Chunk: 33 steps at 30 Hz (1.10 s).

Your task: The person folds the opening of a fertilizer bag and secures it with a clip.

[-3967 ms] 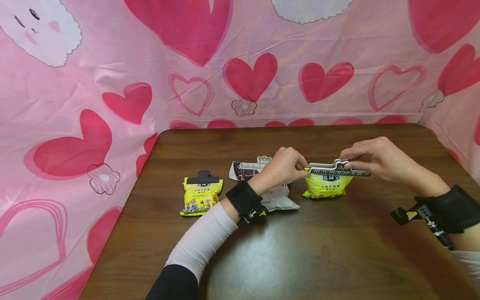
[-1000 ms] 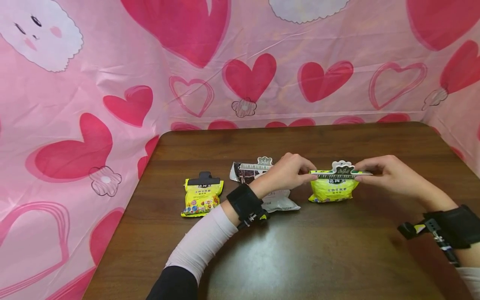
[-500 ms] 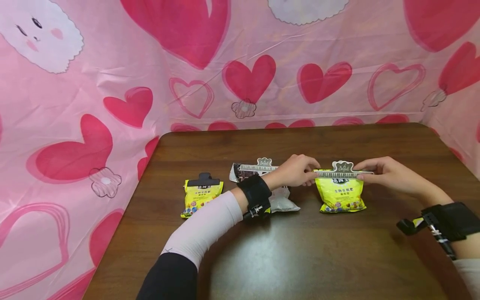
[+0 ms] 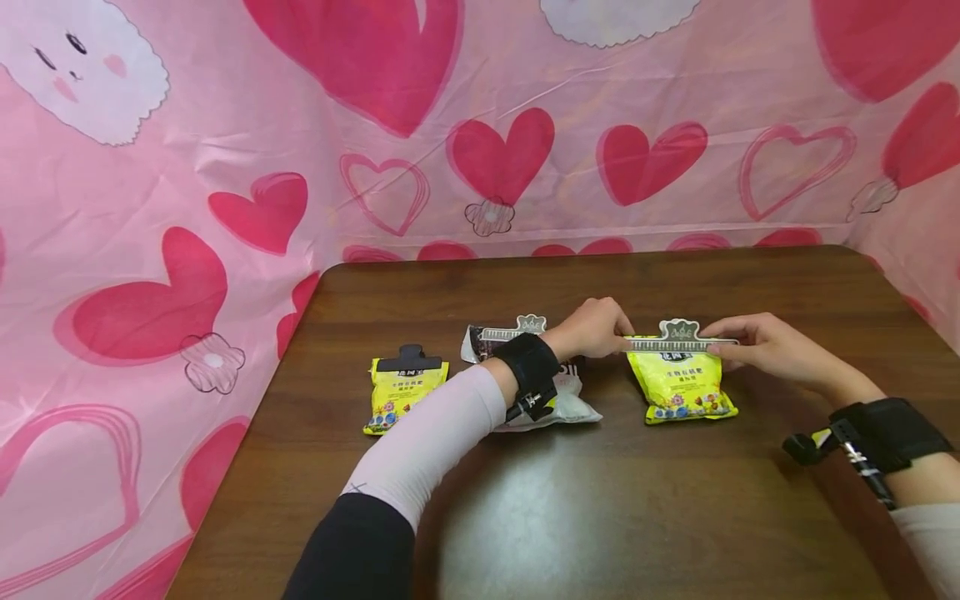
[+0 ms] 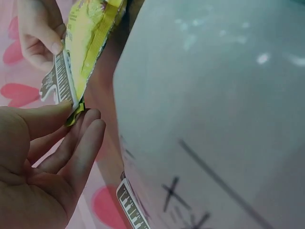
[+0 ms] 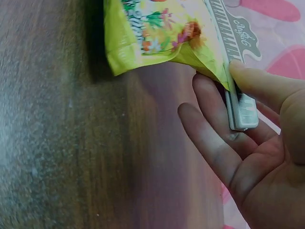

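Observation:
A yellow snack bag [image 4: 681,385] lies flat on the brown table [image 4: 600,517], its top edge closed by a long grey bag clip [image 4: 678,340]. My left hand [image 4: 626,340] pinches the clip's left end between thumb and fingers. My right hand [image 4: 716,344] pinches its right end. The left wrist view shows my left thumb [image 5: 38,119] on the end of the clip [image 5: 59,78] at the corner of the yellow bag [image 5: 88,43]. In the right wrist view my right thumb [image 6: 259,88] presses on the clip [image 6: 238,102], with the fingers [image 6: 209,138] underneath.
A white and black bag [image 4: 558,404] with its own grey clip [image 4: 517,332] lies under my left wrist. Further left is a second yellow bag [image 4: 405,392] with a black clip [image 4: 408,358]. Pink heart-printed sheeting [image 4: 480,142] walls the table's back and sides.
The clipped yellow bag was held upright and a little raised; it has come down to lie flat, slightly further right. Both hands have lowered with it and still hold the clip's ends.

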Tool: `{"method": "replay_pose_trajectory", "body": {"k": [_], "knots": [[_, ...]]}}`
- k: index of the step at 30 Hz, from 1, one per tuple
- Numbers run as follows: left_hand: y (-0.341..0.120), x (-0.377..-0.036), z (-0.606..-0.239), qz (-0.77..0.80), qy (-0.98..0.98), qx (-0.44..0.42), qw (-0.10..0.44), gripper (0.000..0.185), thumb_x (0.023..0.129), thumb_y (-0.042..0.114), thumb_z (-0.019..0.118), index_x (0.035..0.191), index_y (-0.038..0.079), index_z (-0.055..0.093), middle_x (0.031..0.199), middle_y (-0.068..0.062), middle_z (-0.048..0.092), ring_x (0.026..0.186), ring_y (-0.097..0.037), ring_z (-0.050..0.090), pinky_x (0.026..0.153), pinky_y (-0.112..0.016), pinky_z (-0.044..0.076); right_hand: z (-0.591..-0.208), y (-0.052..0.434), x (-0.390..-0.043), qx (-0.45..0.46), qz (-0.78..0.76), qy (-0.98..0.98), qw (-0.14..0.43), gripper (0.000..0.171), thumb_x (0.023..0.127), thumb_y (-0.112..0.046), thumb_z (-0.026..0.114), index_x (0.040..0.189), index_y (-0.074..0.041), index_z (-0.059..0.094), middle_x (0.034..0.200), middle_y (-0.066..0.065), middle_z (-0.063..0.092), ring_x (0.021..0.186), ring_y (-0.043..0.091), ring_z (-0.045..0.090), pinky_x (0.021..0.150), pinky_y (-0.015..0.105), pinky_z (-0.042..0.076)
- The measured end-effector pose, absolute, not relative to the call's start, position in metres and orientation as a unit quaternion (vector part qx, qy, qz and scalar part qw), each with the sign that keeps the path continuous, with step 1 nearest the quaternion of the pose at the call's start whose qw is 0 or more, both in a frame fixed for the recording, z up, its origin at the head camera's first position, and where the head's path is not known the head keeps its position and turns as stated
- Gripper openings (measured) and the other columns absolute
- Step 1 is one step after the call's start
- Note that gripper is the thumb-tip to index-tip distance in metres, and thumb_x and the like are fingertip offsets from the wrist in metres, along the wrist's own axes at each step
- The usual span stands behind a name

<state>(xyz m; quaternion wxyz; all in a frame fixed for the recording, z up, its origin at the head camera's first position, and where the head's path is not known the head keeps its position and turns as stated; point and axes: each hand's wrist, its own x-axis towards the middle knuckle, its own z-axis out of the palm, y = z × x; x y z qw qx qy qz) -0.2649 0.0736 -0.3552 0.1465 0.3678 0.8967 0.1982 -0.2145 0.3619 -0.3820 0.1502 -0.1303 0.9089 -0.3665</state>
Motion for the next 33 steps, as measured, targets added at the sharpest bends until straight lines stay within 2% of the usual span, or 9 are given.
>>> {"method": "replay_pose_trajectory", "body": {"k": [5, 10, 13, 17, 20, 27, 29, 31, 33], "knots": [[0.077, -0.268, -0.355, 0.185, 0.898, 0.365, 0.159, 0.02, 0.095, 0.02, 0.066, 0.111, 0.015, 0.077, 0.088, 0.0, 0.078, 0.084, -0.01, 0.068, 0.077, -0.018, 0.048, -0.382, 0.361, -0.217, -0.134, -0.342, 0.919, 0.14, 0.034, 0.098, -0.024, 0.062, 0.126, -0.004, 0.065, 0.112, 0.018, 0.067, 0.079, 0.009, 0.064, 0.07, 0.025, 0.055], [0.08, -0.27, -0.356, 0.188, 0.903, 0.351, 0.163, 0.024, 0.095, 0.016, 0.066, 0.117, 0.012, 0.074, 0.105, -0.003, 0.076, 0.097, -0.015, 0.068, 0.079, -0.021, 0.05, -0.385, 0.363, -0.222, -0.137, -0.312, 0.932, 0.12, 0.031, 0.097, -0.028, 0.063, 0.122, -0.01, 0.068, 0.112, 0.013, 0.067, 0.085, 0.008, 0.053, 0.07, 0.022, 0.048], [0.083, -0.271, -0.358, 0.189, 0.91, 0.332, 0.163, 0.025, 0.094, 0.014, 0.067, 0.117, 0.011, 0.074, 0.106, -0.002, 0.075, 0.1, -0.016, 0.066, 0.079, -0.021, 0.05, -0.387, 0.364, -0.223, -0.135, -0.31, 0.934, 0.114, 0.029, 0.097, -0.028, 0.064, 0.121, -0.011, 0.068, 0.116, 0.013, 0.068, 0.088, 0.007, 0.054, 0.072, 0.021, 0.048], [0.085, -0.272, -0.358, 0.187, 0.915, 0.315, 0.168, 0.018, 0.093, 0.014, 0.068, 0.108, 0.011, 0.077, 0.09, 0.0, 0.076, 0.088, -0.014, 0.064, 0.071, -0.019, 0.047, -0.39, 0.365, -0.225, -0.136, -0.303, 0.937, 0.109, 0.028, 0.097, -0.028, 0.064, 0.12, -0.013, 0.069, 0.117, 0.014, 0.069, 0.089, 0.006, 0.054, 0.074, 0.021, 0.047], [0.087, -0.273, -0.359, 0.183, 0.916, 0.313, 0.171, 0.015, 0.094, 0.015, 0.067, 0.101, 0.011, 0.079, 0.086, 0.0, 0.075, 0.084, -0.014, 0.062, 0.068, -0.019, 0.046, -0.391, 0.365, -0.226, -0.135, -0.295, 0.94, 0.107, 0.028, 0.097, -0.029, 0.063, 0.12, -0.013, 0.07, 0.117, 0.013, 0.069, 0.088, 0.008, 0.054, 0.073, 0.021, 0.046], [0.091, -0.274, -0.362, 0.147, 0.925, 0.308, 0.165, 0.016, 0.094, 0.017, 0.065, 0.101, 0.013, 0.08, 0.103, 0.004, 0.075, 0.103, -0.014, 0.065, 0.085, -0.023, 0.051, -0.392, 0.362, -0.228, -0.122, -0.291, 0.941, 0.125, 0.033, 0.097, -0.032, 0.063, 0.123, -0.012, 0.069, 0.114, 0.012, 0.069, 0.088, 0.018, 0.052, 0.072, 0.026, 0.043], [0.092, -0.273, -0.362, 0.138, 0.925, 0.312, 0.17, 0.016, 0.094, 0.017, 0.065, 0.1, 0.013, 0.079, 0.103, 0.003, 0.075, 0.101, -0.015, 0.065, 0.085, -0.023, 0.051, -0.392, 0.362, -0.228, -0.12, -0.287, 0.942, 0.125, 0.034, 0.097, -0.032, 0.063, 0.122, -0.012, 0.069, 0.113, 0.012, 0.069, 0.087, 0.019, 0.052, 0.072, 0.026, 0.043], [0.093, -0.273, -0.362, 0.135, 0.924, 0.31, 0.177, 0.015, 0.094, 0.017, 0.065, 0.098, 0.012, 0.079, 0.098, 0.004, 0.074, 0.094, -0.013, 0.063, 0.08, -0.022, 0.05, -0.394, 0.361, -0.228, -0.121, -0.282, 0.944, 0.121, 0.033, 0.096, -0.031, 0.064, 0.121, -0.011, 0.07, 0.113, 0.013, 0.07, 0.088, 0.019, 0.053, 0.072, 0.026, 0.043], [0.094, -0.273, -0.362, 0.133, 0.922, 0.309, 0.192, 0.015, 0.095, 0.016, 0.064, 0.092, 0.01, 0.077, 0.085, 0.003, 0.068, 0.08, -0.011, 0.057, 0.071, -0.02, 0.046, -0.396, 0.362, -0.228, -0.125, -0.277, 0.946, 0.116, 0.031, 0.096, -0.03, 0.065, 0.12, -0.01, 0.071, 0.114, 0.014, 0.07, 0.088, 0.019, 0.054, 0.073, 0.026, 0.044]]}}
